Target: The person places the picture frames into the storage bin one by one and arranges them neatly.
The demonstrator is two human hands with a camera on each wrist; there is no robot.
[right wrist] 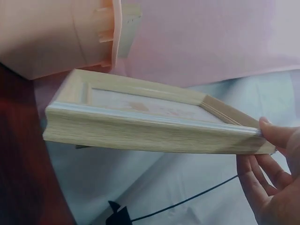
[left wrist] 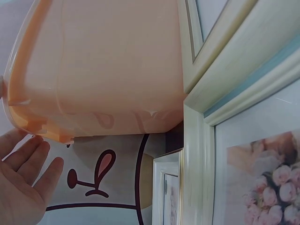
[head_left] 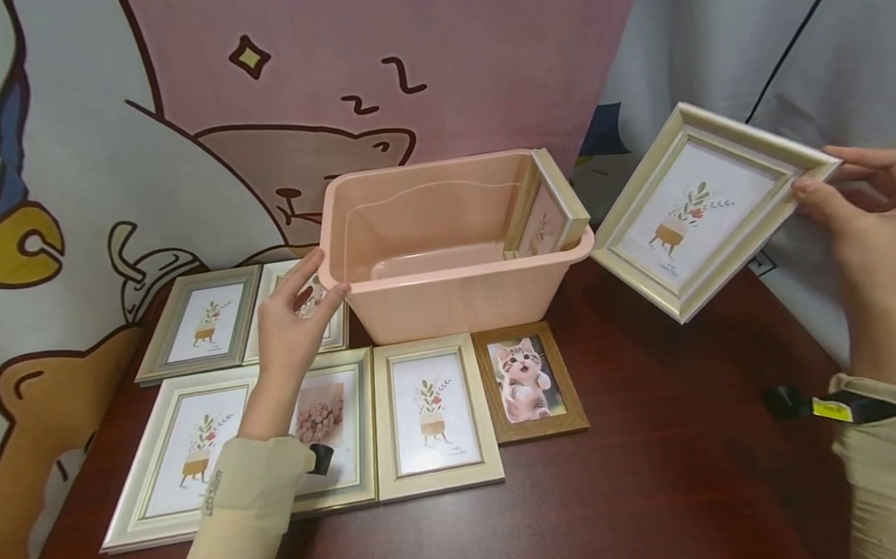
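At the upper right of the head view, my right hand (head_left: 877, 227) pinches a cream picture frame (head_left: 704, 214) by its corner, thumb on the front and fingers behind. The frame is tilted in the air beside a pink plastic bin (head_left: 449, 300), its potted-plant print facing me. In the right wrist view the same picture frame (right wrist: 154, 136) shows edge-on. My left hand (head_left: 292, 324) holds the bin's rim at its near left corner, thumb and fingers on either side of the corner. Inside the bin, another picture frame (head_left: 546, 213) stands upright against the right end.
Several picture frames lie face up on the dark red table (head_left: 637, 488), among them a brown wooden one with a kitten photo (head_left: 529, 380) and a cream one (head_left: 435, 418) before the bin. A cartoon-printed cloth (head_left: 483, 61) hangs close behind.
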